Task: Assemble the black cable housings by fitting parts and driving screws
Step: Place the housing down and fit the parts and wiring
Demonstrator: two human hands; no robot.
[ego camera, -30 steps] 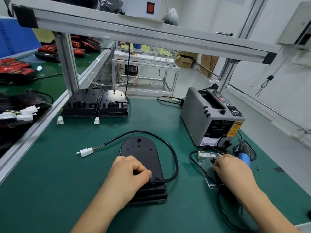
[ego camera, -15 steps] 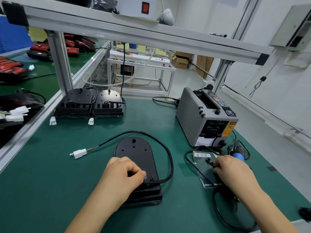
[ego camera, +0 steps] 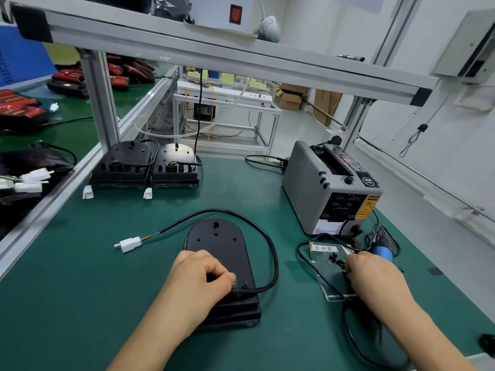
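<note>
Little differs from a second ago: both hands stay where they were, and the housing (ego camera: 217, 245) has not shifted on the counter (ego camera: 80, 290).

The housing lies flat near the middle of the counter's near edge. Its long axis runs from near edge to far edge, with the rounded end pointing away and the thicker square end toward the person. The cable (ego camera: 271, 253) leaves it at the near right, loops round its right side and far end, and ends at a white plug (ego camera: 130, 244) lying toward the left edge.

The left hand (ego camera: 198, 279) still grips the housing's near part, fingers curled, thumb tip beside the spot where the cable comes out.

The right hand (ego camera: 375, 274) remains toward the right edge, fingers bent down into a small heap of black screws (ego camera: 338, 261) on a clear bag (ego camera: 330, 282). Its fingertips are hidden, so I cannot tell whether it has hold of a screw. Just beyond it lies a blue-handled screwdriver (ego camera: 381, 249), in front of a grey tape machine (ego camera: 316, 188).

Two more housings, one at the far left corner (ego camera: 126, 167) and its neighbour (ego camera: 175, 167), sit touching side by side.
</note>
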